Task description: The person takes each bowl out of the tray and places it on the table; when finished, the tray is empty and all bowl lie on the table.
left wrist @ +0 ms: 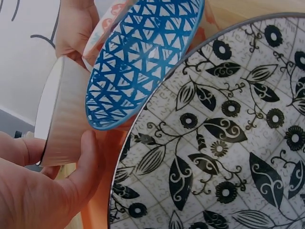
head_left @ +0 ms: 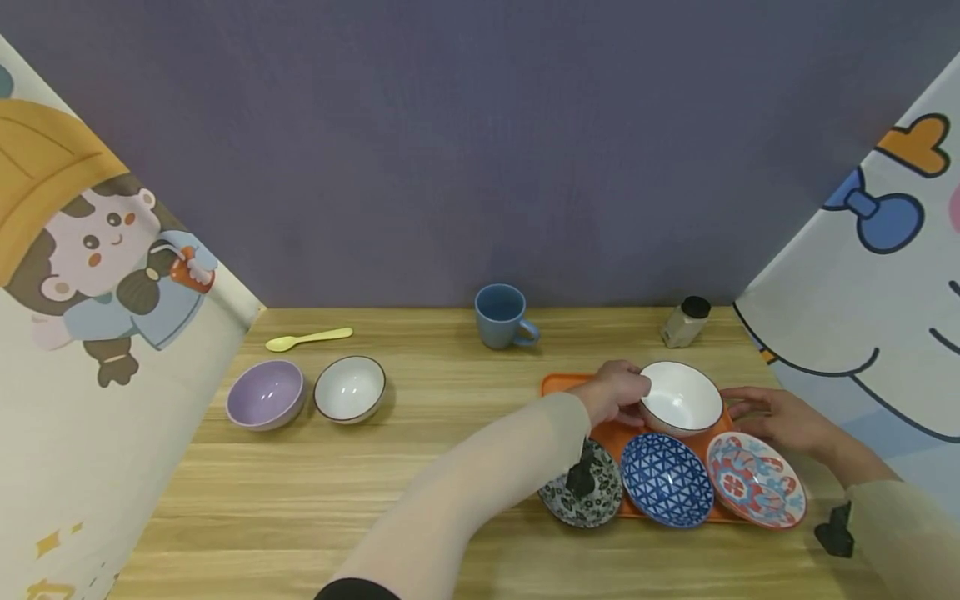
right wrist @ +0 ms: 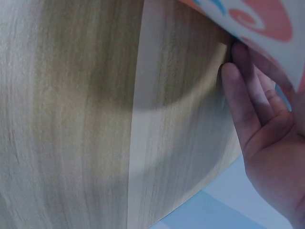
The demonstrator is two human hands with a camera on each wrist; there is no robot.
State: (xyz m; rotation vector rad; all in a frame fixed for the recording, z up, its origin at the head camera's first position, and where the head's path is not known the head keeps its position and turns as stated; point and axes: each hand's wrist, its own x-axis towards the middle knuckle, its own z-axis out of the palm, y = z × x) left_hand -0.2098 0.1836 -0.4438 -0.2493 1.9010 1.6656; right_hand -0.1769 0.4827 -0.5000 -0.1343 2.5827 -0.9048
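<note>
In the head view a white bowl with a dark rim stands over the far part of an orange tray. My left hand grips its left side, the bowl wall between thumb and fingers in the left wrist view. On the bowl's right is my right hand, fingers extended and fairly straight; whether they touch the bowl or tray is unclear. Nearer me lie a black floral bowl, a blue triangle-patterned bowl and a red-and-blue patterned bowl, tilted along the tray's near side.
Left on the wooden table stand a purple bowl and a smaller white bowl, with a yellow spoon behind. A blue mug and a black-lidded shaker are near the back wall.
</note>
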